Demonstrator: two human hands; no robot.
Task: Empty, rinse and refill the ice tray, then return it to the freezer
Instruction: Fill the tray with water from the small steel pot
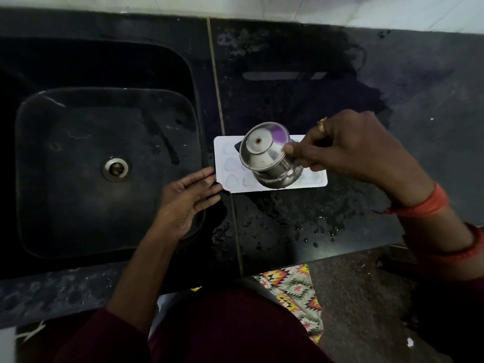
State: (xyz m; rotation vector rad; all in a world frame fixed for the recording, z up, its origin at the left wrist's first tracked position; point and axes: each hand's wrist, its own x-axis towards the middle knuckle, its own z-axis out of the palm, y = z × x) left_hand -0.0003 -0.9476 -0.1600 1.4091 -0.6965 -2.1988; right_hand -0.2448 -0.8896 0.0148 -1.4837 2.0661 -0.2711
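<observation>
**Right hand [348, 150] tipping a steel cup [267, 155] over the ice tray [221, 145]: refill step**

Right hand is wrapped around the steel cup, thumb and fingers clamped on its wall. It holds the cup tipped above the middle of the tray, mouth turned toward the sink side. On my left, the left hand [187, 197] lies flat with straight fingers, tips touching the tray's left short edge and gripping nothing. The white tray sits flat on the dark desk [301, 224], just right of the sink [78, 205], its left end over the seam that runs down the desk. Water is beaded on the desk in front of the tray.

I read this as the refill: the tray is upright, out of the sink, with a vessel tipped over it. I cannot make out a stream, nor how full the cells are, and the cup hides the middle ones.

Next I would want a slow, small tilt, walking the cup along the rows so each cell fills without running over the rim. The left hand should steady the tray against sliding. After that the tray has to be lifted level, two-handed I judge, for the trip to the freezer, which is not in view.
</observation>
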